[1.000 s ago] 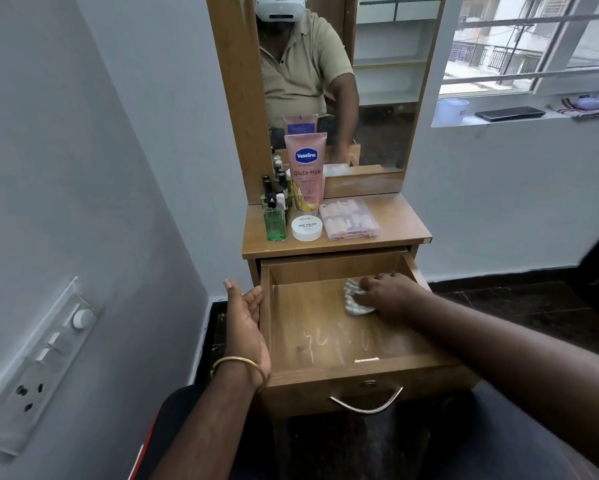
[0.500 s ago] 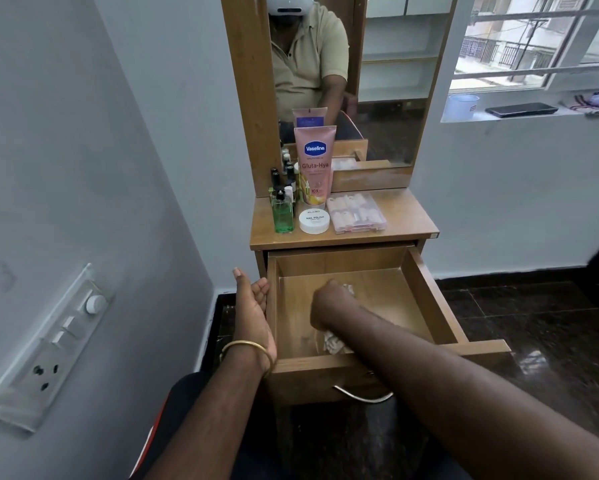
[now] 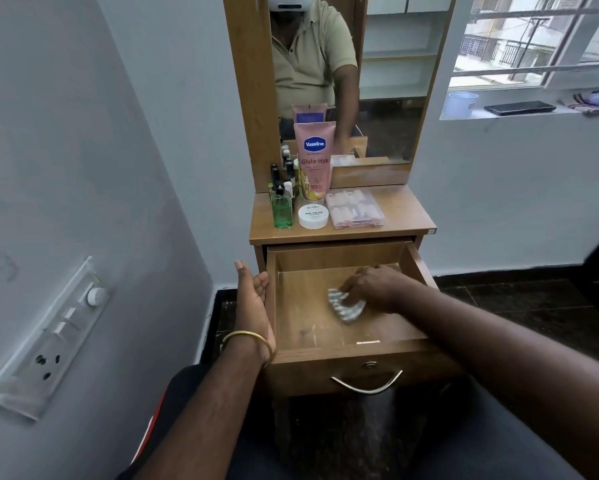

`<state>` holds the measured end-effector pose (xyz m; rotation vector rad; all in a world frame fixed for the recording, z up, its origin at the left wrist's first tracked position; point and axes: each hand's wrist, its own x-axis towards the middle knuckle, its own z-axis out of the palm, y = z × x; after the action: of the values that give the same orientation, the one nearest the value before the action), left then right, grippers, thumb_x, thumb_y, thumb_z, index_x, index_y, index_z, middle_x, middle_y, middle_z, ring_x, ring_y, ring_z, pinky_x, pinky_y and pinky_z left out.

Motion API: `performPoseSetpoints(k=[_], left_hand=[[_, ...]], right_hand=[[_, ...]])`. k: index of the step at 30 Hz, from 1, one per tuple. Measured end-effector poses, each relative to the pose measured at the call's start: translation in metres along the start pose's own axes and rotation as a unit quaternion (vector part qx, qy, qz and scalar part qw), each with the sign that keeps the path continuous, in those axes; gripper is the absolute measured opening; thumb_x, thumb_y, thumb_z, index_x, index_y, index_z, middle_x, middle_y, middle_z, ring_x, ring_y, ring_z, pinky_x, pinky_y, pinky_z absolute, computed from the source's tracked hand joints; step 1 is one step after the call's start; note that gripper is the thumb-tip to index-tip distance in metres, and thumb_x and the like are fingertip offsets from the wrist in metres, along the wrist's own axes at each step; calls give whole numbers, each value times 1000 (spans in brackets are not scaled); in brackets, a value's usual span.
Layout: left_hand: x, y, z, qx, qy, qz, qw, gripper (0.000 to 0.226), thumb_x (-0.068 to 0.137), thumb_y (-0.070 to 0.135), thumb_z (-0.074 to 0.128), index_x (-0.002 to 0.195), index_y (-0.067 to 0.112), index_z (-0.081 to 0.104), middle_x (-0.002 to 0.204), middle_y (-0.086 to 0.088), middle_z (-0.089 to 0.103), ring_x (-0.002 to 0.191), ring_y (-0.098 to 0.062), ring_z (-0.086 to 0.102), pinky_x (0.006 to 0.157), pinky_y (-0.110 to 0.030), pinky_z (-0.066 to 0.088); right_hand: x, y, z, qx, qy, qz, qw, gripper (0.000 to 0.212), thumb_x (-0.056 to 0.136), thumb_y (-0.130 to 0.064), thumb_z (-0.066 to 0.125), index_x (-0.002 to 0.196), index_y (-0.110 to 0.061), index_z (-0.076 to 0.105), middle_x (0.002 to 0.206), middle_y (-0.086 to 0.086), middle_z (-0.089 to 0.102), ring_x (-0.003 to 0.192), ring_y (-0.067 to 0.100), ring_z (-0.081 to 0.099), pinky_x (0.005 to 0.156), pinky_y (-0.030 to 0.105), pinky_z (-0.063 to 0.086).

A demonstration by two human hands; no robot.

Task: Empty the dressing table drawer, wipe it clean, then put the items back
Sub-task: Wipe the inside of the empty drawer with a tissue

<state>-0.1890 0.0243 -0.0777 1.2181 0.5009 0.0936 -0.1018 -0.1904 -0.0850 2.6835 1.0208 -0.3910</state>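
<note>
The wooden drawer (image 3: 346,344) stands pulled fully out, its bare floor streaked with pale smears near the front edge. A crumpled grey-white cloth (image 3: 346,306) lies mid-floor. The Vaseline tube (image 3: 313,161), green bottle (image 3: 282,211), nail polish jar (image 3: 313,216) and clear plastic case (image 3: 355,207) stand on the tabletop's left half.

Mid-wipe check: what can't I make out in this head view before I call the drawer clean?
- Drawer floor under the right hand and cloth: covered.
- Small bottles behind the green bottle: overlapped, labels too small.
- Left hand fingertips: hidden beyond the drawer's left wall.
- Clear box contents: blurred.
</note>
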Motion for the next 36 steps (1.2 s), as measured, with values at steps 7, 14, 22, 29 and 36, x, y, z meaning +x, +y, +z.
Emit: performPoseSetpoints(k=[7,14,22,29,36], left_hand=[[2,0,0,-5,-1,-9,1000,91,82,83,27,138,15,50,144,-2,51,136,-19,42,119,-48,21],[-2,2,2,16,-1,-10,1000,89,84,81,25,138,15,50,145,-2,49,136,-20,41,118,-47,22],[-4,3,4,31,-11,-14,999,87,87,78,23,141,14,48,150,-3,43,140,-20,36,112,-40,23],[-2,1,3,30,-12,-8,999,93,82,83,25,140,16,49,147,-1,47,136,-19,40,114,-44,26],[-4,2,3,38,-15,-14,999,107,65,91,27,140,17,49,148,0,47,137,-21,38,116,-48,23]], right_hand=[[-24,12,21,9,-39,210,977,32,97,-18,55,129,-17,61,125,7,63,110,23,64,84,32,55],[25,-70,10,97,-27,270,958,25,95,-18,61,117,-5,61,109,12,62,96,22,63,80,29,54],[44,-105,-16,35,-20,42,998,34,97,-18,57,130,-9,60,122,9,65,107,26,62,91,39,53],[-1,-20,-8,69,-68,23,995,45,99,-32,55,143,-25,51,141,5,57,128,25,52,107,42,42],[-33,0,10,37,-88,196,976,31,95,-16,59,127,-13,60,122,7,66,109,23,65,87,30,52]])
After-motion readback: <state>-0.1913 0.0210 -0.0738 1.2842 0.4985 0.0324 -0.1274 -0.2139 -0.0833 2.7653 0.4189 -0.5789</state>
